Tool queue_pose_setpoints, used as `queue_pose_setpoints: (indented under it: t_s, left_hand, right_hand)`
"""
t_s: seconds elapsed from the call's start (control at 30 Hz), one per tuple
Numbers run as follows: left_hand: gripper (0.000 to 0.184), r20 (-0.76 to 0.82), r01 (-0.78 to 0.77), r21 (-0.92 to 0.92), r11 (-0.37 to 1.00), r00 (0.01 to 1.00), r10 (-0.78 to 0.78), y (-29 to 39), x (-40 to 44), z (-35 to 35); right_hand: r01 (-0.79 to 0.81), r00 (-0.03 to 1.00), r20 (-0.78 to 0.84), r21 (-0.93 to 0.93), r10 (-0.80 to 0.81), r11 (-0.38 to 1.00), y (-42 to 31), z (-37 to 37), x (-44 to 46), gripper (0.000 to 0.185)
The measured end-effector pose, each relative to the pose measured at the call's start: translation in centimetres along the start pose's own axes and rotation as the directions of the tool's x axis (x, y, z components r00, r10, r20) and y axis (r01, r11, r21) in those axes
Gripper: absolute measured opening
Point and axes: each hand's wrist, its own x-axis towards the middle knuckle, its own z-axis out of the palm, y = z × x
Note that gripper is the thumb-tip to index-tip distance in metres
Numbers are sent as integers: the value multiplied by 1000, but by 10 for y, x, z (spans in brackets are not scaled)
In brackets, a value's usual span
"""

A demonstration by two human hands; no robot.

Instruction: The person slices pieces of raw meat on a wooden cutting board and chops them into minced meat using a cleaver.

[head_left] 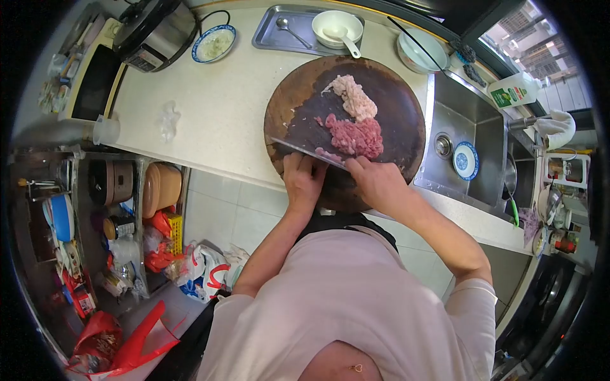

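A round dark wooden chopping board (289,95) lies on the counter in front of me. My right hand (381,185) is wrapped round the handle end of a kitchen knife. The knife's blade (298,148) points left across the near part of the board, seen almost edge-on. Against its near side, my left hand (302,181) has its fingers bent and closed at the blade; the fingertips are partly hidden. Just beyond the blade sits red minced meat (357,137), and a paler pink minced heap (352,96) touches it from behind. Small meat bits lie along the blade.
Behind the board are a metal tray (267,39) with a spoon (293,32), and a white bowl (330,24). A patterned bowl (214,44) stands left, near a pressure cooker (152,38). The sink (470,117) at right holds a small patterned dish (466,160).
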Motion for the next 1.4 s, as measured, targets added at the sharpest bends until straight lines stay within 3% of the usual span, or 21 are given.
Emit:
queue_pose_setpoints:
  t_s: [0.23, 0.33, 0.43, 0.57, 0.7, 0.9, 1.0, 1.2, 1.27, 1.4]
  left_hand:
    - [32, 16, 22, -27, 999, 1000, -21, 1, 5, 6]
    - [27, 34, 15, 5, 1000, 999, -15, -2, 4, 11]
    - [20, 75, -18, 24, 1000, 997, 16, -1, 0, 8]
    - [22, 23, -58, 2, 998, 998, 58, -4, -1, 7]
    - [20, -9, -38, 4, 999, 999, 38, -3, -2, 2]
    - [16, -151, 101, -19, 995, 983, -102, -5, -2, -15]
    - [15, -129, 138, 37, 990, 983, -132, -9, -3, -17]
    - [16, -78, -32, 21, 999, 996, 33, 2, 13, -5]
    - [16, -65, -95, -9, 995, 993, 94, -2, 18, 0]
    - [19, 58, -47, 40, 998, 997, 45, -9, 16, 1]
  right_hand:
    - [-23, 998, 52, 28, 21, 999, 7, 2, -12, 31]
    - [76, 979, -192, 21, -71, 997, 3, 30, 31, 38]
    - [39, 991, -130, 12, -37, 999, -7, 26, 64, 38]
    - [-227, 969, -52, 184, 240, 956, 10, 14, 53, 23]
    - [-212, 977, -20, 76, 215, 974, 16, 2, 29, 26]
    - [-45, 970, -231, 128, 74, 991, -16, -10, 3, 27]
    - [-145, 988, 40, -20, 146, 989, -3, 13, 2, 27]
    - [-182, 982, -20, 122, 185, 976, 10, 9, 5, 22]
    - [-161, 987, 8, 73, 161, 984, 7, 8, 4, 28]
    - [-144, 989, 17, -2, 144, 990, -5, 4, -2, 26]
